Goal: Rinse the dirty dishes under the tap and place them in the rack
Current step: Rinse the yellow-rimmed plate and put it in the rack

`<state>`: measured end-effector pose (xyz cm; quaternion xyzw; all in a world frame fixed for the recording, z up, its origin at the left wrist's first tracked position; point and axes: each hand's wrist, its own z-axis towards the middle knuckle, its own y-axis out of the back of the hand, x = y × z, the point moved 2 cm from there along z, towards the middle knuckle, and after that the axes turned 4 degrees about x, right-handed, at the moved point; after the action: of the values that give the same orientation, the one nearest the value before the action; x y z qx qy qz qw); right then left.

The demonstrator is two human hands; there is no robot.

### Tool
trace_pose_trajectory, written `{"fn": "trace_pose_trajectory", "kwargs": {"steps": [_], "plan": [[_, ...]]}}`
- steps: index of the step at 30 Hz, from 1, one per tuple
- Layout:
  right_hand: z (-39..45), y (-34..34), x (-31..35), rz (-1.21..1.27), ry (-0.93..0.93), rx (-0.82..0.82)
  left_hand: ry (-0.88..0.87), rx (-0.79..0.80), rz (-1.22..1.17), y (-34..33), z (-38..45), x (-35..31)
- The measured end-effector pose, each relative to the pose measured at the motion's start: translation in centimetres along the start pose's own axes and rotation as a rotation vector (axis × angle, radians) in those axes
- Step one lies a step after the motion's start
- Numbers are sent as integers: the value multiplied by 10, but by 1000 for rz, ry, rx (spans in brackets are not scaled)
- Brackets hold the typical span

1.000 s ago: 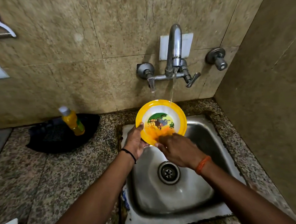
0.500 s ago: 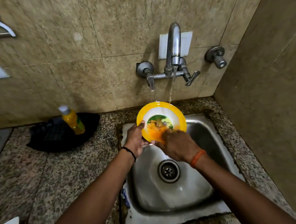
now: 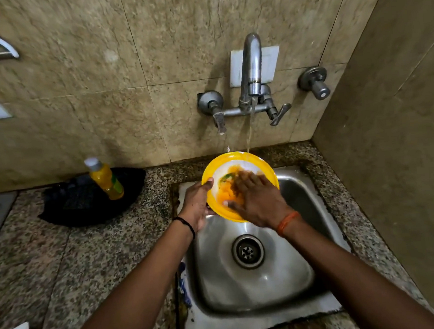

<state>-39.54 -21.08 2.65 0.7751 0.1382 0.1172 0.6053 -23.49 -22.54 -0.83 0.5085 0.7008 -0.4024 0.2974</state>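
Beige marble-look tiled wall, speckled granite worktop (image 3: 51, 263), and a small stainless steel sink (image 3: 289, 282) tucked in the corner. The round yellow-rimmed plastic plate (image 3: 238, 160) is tilted up over the back of the sink, with a thin stream from the chrome wall tap (image 3: 252, 68) landing right on its top rim. The left hand (image 3: 196, 203) clamps the plate's left edge, thumb on the rim. The right hand (image 3: 257, 200) lies flat on the plate's face, fingers spread, rubbing at the orange residue. To do this well, I'd keep the plate tilted so the dirty water drains into the sink, and shift it so the stream hits the middle. No rack in view, so can't say where it goes after.
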Motion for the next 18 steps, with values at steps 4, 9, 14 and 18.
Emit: {"fn": "trace_pose_trajectory", "kwargs": {"steps": [4,9,14,18], "plan": [[-33,1,20,118,10,26,-41,-63,-34,5,2,-4],[-28,-1,34,466,208,35,-61,-18,-53,4,-3,2],[9,-2,1,187,136,40,15,38,22,2,-10,2],[0,0,1,33,48,-42,-9,4,30,4,-7,-7]]}}
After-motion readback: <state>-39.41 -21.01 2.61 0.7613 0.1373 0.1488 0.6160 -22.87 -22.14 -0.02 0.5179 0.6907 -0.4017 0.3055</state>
